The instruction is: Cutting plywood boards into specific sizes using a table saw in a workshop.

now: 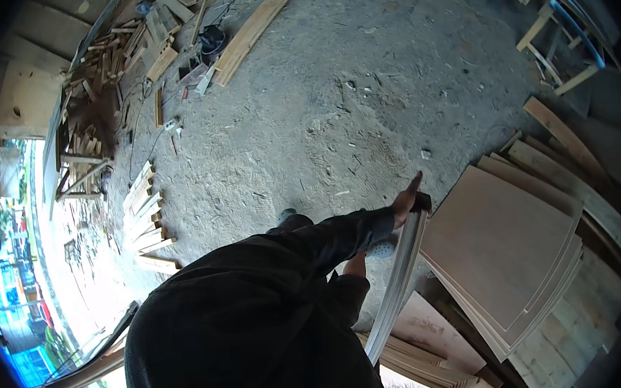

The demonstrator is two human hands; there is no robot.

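Long, pale, streaked board (401, 282), which pointed to one o'clock, left hand (405, 206) curled round its top, dark clothing (241, 326) hid its foot, right hand was unseen, state indeterminable.

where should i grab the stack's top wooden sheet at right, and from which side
I'd take the top wooden sheet by its upper-left edge, coming from the floor side: that straight edge faces the floor, while layered sheets jut out along its lower-right edge.

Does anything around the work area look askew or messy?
Yes. The brown sheets at right are stacked askew, corners fanned out rather than squared. Small debris litters the floor, and at upper left wood offcuts lie jumbled in a heap.
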